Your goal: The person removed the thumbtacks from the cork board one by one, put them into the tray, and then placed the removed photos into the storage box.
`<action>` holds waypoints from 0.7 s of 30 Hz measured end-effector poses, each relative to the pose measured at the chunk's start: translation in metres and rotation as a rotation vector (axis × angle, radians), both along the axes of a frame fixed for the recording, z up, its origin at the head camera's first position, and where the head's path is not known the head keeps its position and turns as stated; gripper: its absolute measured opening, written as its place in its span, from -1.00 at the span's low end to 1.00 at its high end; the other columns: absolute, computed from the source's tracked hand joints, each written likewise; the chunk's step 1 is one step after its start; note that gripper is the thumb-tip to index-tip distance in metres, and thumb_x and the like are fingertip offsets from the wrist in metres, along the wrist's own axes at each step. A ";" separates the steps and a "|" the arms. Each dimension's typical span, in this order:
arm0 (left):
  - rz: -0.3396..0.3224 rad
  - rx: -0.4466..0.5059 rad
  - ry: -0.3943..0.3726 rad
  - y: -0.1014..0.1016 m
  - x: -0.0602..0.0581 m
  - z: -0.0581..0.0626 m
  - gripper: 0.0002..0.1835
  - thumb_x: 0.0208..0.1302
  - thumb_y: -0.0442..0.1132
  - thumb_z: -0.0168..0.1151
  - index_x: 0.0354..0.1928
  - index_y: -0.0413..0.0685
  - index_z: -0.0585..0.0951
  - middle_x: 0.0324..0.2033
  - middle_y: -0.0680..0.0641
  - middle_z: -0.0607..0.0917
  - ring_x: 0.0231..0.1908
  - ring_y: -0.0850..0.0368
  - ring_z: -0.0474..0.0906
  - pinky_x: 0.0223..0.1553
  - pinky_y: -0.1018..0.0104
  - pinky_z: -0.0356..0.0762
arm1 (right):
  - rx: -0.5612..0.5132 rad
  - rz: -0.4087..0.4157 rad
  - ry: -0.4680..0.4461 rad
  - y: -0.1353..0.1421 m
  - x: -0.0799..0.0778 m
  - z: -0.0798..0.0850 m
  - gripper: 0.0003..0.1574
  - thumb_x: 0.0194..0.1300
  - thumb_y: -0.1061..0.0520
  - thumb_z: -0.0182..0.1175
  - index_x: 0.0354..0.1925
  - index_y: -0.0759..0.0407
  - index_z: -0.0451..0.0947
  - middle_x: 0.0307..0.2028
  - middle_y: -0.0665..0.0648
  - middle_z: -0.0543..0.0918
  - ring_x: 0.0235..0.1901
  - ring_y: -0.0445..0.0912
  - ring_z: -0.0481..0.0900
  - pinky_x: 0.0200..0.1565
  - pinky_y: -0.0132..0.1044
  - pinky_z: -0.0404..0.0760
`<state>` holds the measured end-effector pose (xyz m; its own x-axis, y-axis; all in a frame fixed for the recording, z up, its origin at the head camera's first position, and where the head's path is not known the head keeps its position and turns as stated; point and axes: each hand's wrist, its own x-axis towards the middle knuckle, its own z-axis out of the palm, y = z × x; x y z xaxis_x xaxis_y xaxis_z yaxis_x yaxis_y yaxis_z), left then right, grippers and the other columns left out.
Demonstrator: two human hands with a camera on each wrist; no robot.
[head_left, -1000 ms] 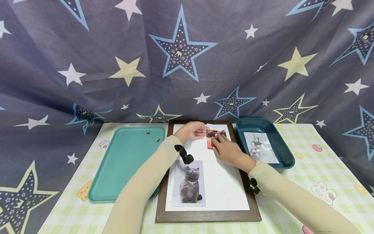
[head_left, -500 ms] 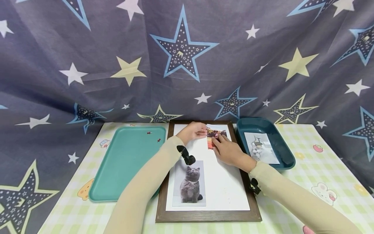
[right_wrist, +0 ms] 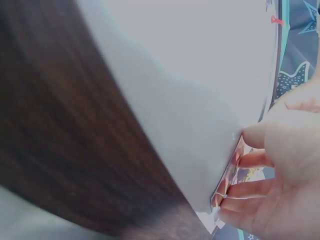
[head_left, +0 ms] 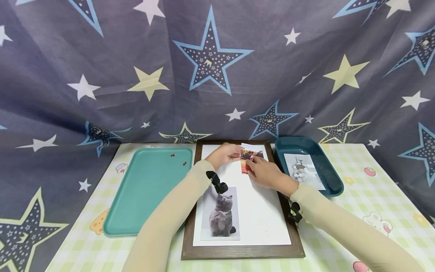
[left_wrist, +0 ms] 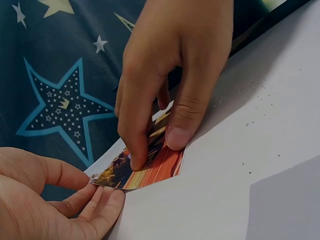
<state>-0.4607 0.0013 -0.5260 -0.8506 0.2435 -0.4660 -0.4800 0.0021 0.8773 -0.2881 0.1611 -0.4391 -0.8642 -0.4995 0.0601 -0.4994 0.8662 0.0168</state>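
White is the board under both of my hands, with a brown wood frame around it. From my seat far away, I have the left hand pinching the left edge of the bright photo, near a corner. The photo lies on the board between my two hands. My right hand is loose, its thumb and a finger resting apart on top of the photo. I can't tell how hard it presses.

Below the left hand, on the same board, I see a gray cat picture. Left of that hand sits a green tray with two red pins in it. Just right of the right hand, a dark blue tub holds a pale picture. Everything is on the checked bench.
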 end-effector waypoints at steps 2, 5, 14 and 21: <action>0.009 0.006 -0.008 -0.002 0.026 0.028 -0.78 0.29 -0.50 0.22 -0.06 -0.28 0.71 -0.17 -0.21 0.66 -0.13 -0.03 0.64 0.01 0.22 0.73 | 0.004 -0.001 -0.014 0.000 -0.001 0.002 -0.57 0.48 0.03 0.18 0.20 0.20 0.55 -0.07 0.31 0.61 -0.21 0.09 0.64 -0.33 -0.03 0.70; 0.014 -0.006 -0.017 -0.005 0.064 0.070 -0.69 0.36 -0.50 0.14 0.11 -0.36 0.64 -0.05 -0.25 0.64 0.00 -0.06 0.61 0.18 0.16 0.66 | -0.001 -0.002 -0.026 0.000 -0.002 0.003 -0.60 0.47 0.03 0.19 0.16 0.19 0.56 -0.09 0.31 0.61 -0.27 0.06 0.63 -0.38 -0.07 0.67; -0.039 -0.018 -0.061 -0.010 0.095 0.108 -0.55 0.45 -0.53 0.00 0.33 -0.28 0.52 0.14 -0.28 0.62 0.05 -0.03 0.61 0.29 0.05 0.58 | -0.037 -0.010 -0.059 0.000 -0.006 0.005 -0.64 0.46 0.04 0.21 0.12 0.18 0.54 -0.08 0.32 0.60 -0.30 0.07 0.62 -0.43 -0.08 0.65; -0.104 -0.028 -0.080 -0.007 0.083 0.091 -0.36 0.36 -0.62 -0.03 0.46 -0.15 0.39 0.34 -0.31 0.49 0.15 -0.08 0.55 0.34 0.03 0.53 | -0.038 -0.030 -0.098 -0.001 -0.007 0.008 -0.54 0.48 0.00 0.19 0.22 0.18 0.49 0.04 0.35 0.57 -0.19 0.11 0.65 -0.35 -0.02 0.70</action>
